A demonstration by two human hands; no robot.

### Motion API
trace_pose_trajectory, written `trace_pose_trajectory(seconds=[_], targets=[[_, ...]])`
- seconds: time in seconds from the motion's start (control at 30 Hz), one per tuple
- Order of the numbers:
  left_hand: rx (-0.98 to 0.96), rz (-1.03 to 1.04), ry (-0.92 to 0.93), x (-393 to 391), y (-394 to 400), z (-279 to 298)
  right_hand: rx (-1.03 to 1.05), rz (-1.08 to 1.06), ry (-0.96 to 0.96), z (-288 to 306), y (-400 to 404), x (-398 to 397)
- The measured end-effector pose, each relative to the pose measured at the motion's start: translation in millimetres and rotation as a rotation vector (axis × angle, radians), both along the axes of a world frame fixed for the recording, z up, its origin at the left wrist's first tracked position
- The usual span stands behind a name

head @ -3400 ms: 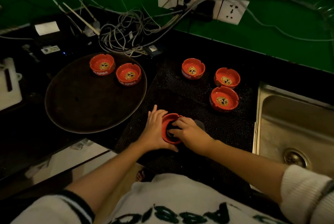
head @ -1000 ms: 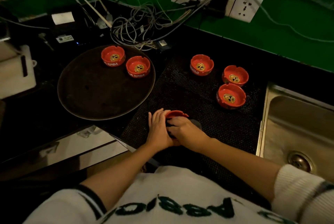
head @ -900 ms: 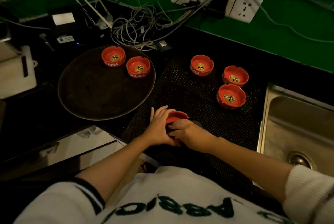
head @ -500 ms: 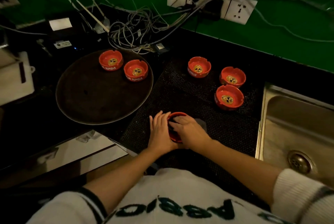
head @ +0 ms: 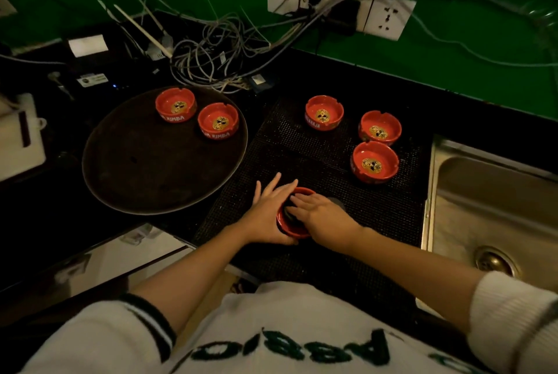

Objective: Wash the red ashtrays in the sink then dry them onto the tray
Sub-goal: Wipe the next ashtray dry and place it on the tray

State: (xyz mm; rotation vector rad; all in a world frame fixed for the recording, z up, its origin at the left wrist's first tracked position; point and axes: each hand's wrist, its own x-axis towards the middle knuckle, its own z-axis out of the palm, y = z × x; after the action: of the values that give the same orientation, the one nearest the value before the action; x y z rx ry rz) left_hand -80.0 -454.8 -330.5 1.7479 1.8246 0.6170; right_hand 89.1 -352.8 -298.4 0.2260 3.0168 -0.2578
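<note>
While both hands work: left hand (head: 269, 213) grips ashtray (head: 290, 227) on mat (head: 326, 174); right hand (head: 322, 216) fingers straight, pressing inside.
Surface (head: 347, 84): black, tray (head: 145, 174) left, sink (head: 495, 207) right.
Room: green wall (head: 471, 50), sockets, cables.

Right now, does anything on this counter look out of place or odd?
Yes: a tangle of grey cables hangs from the white wall sockets and lies on the black counter beside the round dark tray; no spills or breakage visible.

Dim, warm-toned view; counter (head: 347, 78) nearly black, detail lost in shadow at left. Steel sink (head: 495, 207) catches soft reflections. Wide-angle lens bows the green wall (head: 453, 50) edge; sweater (head: 271, 337) at bottom slightly blurred
</note>
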Motion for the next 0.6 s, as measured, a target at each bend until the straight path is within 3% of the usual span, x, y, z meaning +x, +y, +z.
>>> trace_pose_trajectory(seconds=[0.1,0.27,0.4,0.6], targets=[[0.032,0.183,0.045,24.4,-12.8,-8.7,-0.027,-0.078,0.023,-8.5,-13.7,-1.5],[0.135,0.464,0.061,48.4,-11.2,-19.4,-0.143,0.062,0.013,1.3,-11.0,15.1],[0.096,0.344,0.169,33.8,-3.1,-14.1,-0.052,0.14,-0.045,12.2,10.5,25.0],[-0.018,0.077,-0.022,-8.3,16.9,-2.2,0.0,0.006,-0.07,4.3,-1.5,3.2]])
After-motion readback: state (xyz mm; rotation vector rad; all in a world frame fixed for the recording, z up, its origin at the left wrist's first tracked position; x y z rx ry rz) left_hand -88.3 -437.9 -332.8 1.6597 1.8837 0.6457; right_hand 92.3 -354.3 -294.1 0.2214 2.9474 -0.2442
